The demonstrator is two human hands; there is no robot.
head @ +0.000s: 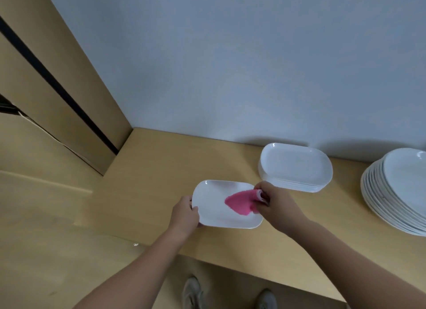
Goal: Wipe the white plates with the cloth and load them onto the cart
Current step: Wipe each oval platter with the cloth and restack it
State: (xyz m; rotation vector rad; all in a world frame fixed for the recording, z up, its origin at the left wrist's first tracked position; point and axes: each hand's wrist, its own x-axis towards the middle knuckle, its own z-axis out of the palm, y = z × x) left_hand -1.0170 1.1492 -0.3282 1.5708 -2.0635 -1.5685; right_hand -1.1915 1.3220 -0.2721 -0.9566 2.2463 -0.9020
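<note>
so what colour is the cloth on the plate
Pink, with a white edge where the right hand grips it; the cloth shows clearly in the head view.

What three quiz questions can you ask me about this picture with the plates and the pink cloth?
1. True or false: the pink cloth touches the white plate that the left hand grips by its edge.
2. Which hand holds the cloth? A: the left hand. B: the right hand. C: neither hand.
3. Fill the gap: ___ stacks of plates stand on the wooden counter, beyond the hands.

Key: 1 true; 2 B; 3 two, namely the rounded-rectangle stack and the bigger stack at the right edge.
</note>
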